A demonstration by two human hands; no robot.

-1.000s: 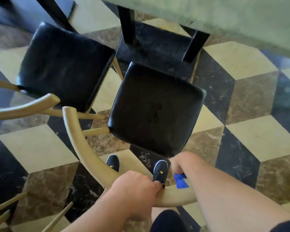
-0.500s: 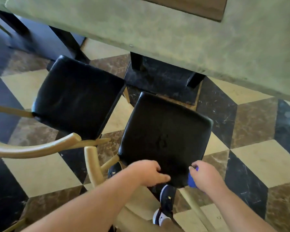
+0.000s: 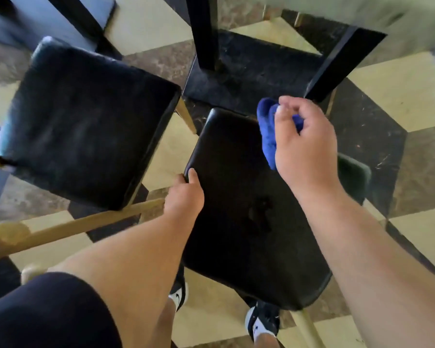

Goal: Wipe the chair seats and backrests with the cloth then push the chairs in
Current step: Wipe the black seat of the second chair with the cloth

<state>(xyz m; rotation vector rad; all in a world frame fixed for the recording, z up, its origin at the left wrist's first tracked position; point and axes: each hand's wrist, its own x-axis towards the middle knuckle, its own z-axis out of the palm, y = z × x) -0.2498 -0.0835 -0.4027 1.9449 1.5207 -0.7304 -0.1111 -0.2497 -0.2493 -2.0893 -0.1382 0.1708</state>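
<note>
Blue cloth in right hand, black seat

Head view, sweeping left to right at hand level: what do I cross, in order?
left chair seat → left hand, gripping the left edge of the near seat → blue cloth → right hand, which holds the cloth

Two black padded seats, pale wood frames: near seat skewed, left seat just beside it, not touching. Bunched blue cloth pinched in right hand over near seat's far-right corner.
</note>
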